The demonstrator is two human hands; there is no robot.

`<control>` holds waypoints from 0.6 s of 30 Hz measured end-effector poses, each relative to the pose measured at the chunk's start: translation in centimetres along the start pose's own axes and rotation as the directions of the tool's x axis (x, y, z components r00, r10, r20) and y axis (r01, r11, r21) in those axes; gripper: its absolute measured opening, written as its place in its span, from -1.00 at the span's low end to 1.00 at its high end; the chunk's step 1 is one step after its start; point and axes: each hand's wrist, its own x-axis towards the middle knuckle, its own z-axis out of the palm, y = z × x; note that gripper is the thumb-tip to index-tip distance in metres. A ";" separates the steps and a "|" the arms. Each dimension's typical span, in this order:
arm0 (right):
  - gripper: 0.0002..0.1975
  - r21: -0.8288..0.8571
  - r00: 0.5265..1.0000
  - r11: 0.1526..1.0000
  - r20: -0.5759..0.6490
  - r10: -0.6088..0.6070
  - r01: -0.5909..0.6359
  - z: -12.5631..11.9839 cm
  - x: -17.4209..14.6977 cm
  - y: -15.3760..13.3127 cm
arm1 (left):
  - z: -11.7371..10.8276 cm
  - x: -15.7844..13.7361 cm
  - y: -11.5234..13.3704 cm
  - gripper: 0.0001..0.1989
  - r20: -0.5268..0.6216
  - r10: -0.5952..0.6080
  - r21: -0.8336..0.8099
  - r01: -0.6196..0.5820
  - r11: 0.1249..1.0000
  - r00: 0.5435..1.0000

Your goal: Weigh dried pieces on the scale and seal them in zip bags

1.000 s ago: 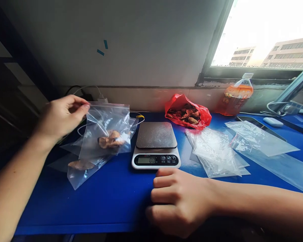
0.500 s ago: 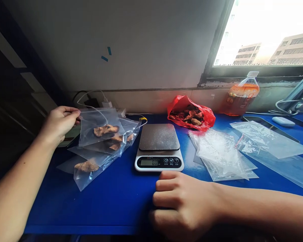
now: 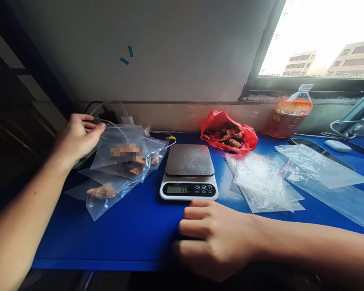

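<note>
My left hand [image 3: 84, 135] is at the upper edge of a clear zip bag [image 3: 115, 133], its thumb and fingers apart and the thumb tip by the bag's corner. A brown dried piece in that bag is blurred by a pixelated patch. Under it lie more clear bags with brown dried pieces [image 3: 101, 192] inside. In front of the kitchen scale [image 3: 189, 161], my right hand [image 3: 210, 238] rests as a loose fist, with nothing seen in it; its thumb is hidden. The scale's plate is bare and its display looks like 0.0.
Behind the scale's right side, an open red plastic bag [image 3: 210, 139] holds dried brown pieces. Flat clear bags [image 3: 261, 182] are piled to its front, with larger ones [image 3: 327, 165] farther right, partly over a phone. An orange drink bottle [image 3: 291, 115] stands below the window. Cables and chargers run along the wall.
My left hand has let go of the zip bag's corner and its fingers have parted. The bag now lies on the pile. My right hand stays in front of the scale; the camera view shifted slightly.
</note>
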 end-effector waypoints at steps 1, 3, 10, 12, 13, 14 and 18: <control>-0.85 0.003 1.000 1.000 -0.001 0.004 -0.004 0.0 0.0 0.0 | 0.0 -0.2 0.3 -0.48 -0.002 -0.015 0.004 0.015 1.000 1.000; -0.84 0.017 1.000 1.000 -0.002 0.010 -0.010 -0.1 0.0 -0.1 | -0.2 -0.5 0.9 -0.51 -0.004 -0.037 0.014 0.037 0.999 0.999; -0.84 0.026 1.000 1.000 0.017 0.015 -0.016 0.1 0.1 0.0 | -0.4 -2.0 3.3 -0.57 0.054 0.022 0.084 -0.026 0.996 0.998; -0.83 0.039 0.999 0.999 0.021 0.024 -0.025 0.2 0.1 0.1 | -0.3 -2.5 4.0 -0.57 0.088 0.057 0.108 -0.066 0.992 0.994; -0.82 0.048 0.999 0.998 0.020 0.031 -0.032 0.2 0.1 0.1 | -0.3 -2.8 4.3 -0.56 0.107 0.071 0.119 -0.084 0.989 0.992; -0.82 0.056 0.999 0.998 0.016 0.037 -0.038 0.3 0.1 0.1 | -0.3 -3.0 4.5 -0.55 0.123 0.082 0.131 -0.098 0.986 0.989; -0.80 0.055 0.999 0.998 -0.010 0.034 -0.033 0.2 0.1 0.0 | -0.1 -3.4 4.7 -0.50 0.165 0.100 0.167 -0.127 0.978 0.981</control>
